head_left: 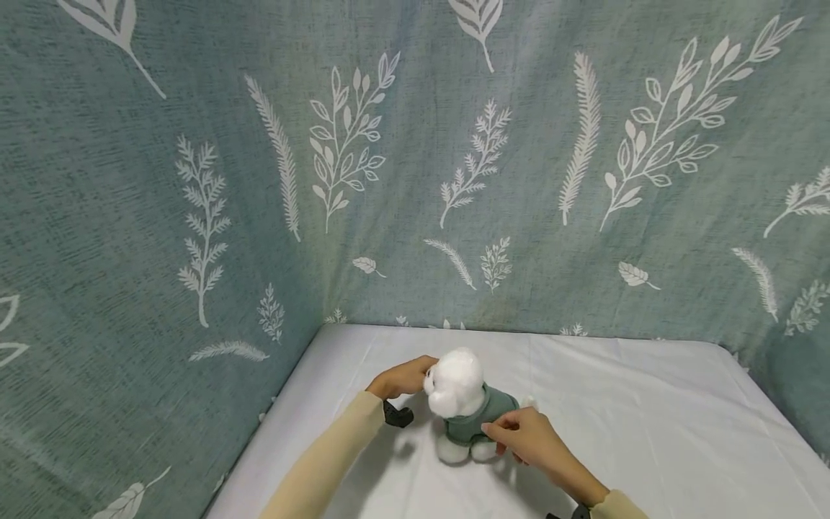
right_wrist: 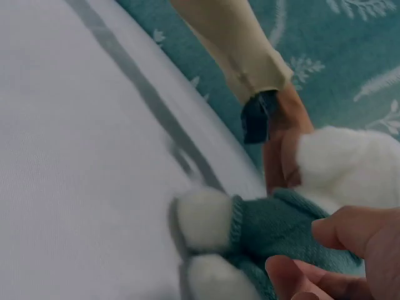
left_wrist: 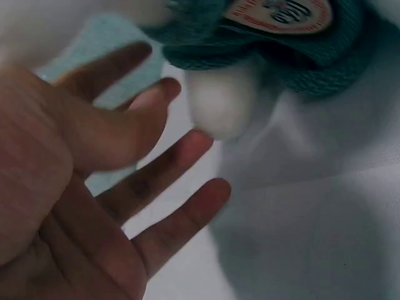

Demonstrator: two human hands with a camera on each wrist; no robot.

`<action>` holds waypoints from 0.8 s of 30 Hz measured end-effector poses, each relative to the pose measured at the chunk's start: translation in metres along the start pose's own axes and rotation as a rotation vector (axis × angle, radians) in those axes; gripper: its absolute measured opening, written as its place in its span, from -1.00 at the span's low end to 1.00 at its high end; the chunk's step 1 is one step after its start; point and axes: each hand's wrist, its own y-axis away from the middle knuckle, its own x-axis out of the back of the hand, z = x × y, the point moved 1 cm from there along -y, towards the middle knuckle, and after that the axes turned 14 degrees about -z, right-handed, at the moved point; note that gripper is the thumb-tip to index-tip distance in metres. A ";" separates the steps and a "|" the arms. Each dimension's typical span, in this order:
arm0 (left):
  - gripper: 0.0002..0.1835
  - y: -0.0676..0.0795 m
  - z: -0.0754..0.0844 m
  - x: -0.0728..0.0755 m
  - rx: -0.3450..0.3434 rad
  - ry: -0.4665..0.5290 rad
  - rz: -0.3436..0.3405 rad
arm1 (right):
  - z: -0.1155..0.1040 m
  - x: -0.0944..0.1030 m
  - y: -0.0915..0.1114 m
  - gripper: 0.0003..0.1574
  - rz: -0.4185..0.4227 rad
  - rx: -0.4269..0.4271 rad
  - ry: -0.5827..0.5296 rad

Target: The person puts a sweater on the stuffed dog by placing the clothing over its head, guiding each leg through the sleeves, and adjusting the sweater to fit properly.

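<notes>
A white plush dog point(head_left: 457, 378) in a teal knitted sweater point(head_left: 476, 418) stands on the white-covered table, its head toward the left. Beside its head is my left hand point(head_left: 403, 376), partly hidden behind it in the head view. In the left wrist view, that hand's fingers point(left_wrist: 187, 209) are spread and loosely bent near a white leg point(left_wrist: 224, 103). A patch with lettering point(left_wrist: 284, 14) shows on the sweater. My right hand point(head_left: 534, 440) is at the toy's rear side. Its thumb point(right_wrist: 350, 228) and fingertips are apart over the sweater; whether they touch it is unclear.
White cloth point(head_left: 635, 432) covers the table. Green curtains point(head_left: 415, 180) with white leaf prints stand behind it and along its left and right sides. Dark wrist devices point(head_left: 397, 414) sit at both cuffs.
</notes>
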 end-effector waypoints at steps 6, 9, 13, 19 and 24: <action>-0.32 -0.003 -0.003 -0.009 -0.001 -0.040 -0.093 | -0.005 -0.011 -0.003 -0.50 0.035 -0.011 -0.004; -0.31 -0.004 -0.004 -0.010 -0.021 -0.029 -0.077 | -0.007 -0.014 -0.003 -0.48 0.054 -0.021 0.004; -0.45 -0.004 -0.001 -0.012 -0.106 -0.039 -0.062 | -0.011 -0.015 -0.003 -0.49 0.117 -0.006 0.049; -0.62 -0.004 0.004 -0.018 -0.185 -0.060 -0.002 | -0.012 -0.005 -0.006 -0.67 0.243 0.014 0.158; -0.48 -0.005 0.010 -0.033 -0.196 -0.024 0.141 | -0.008 0.017 -0.010 -0.58 0.285 0.025 0.216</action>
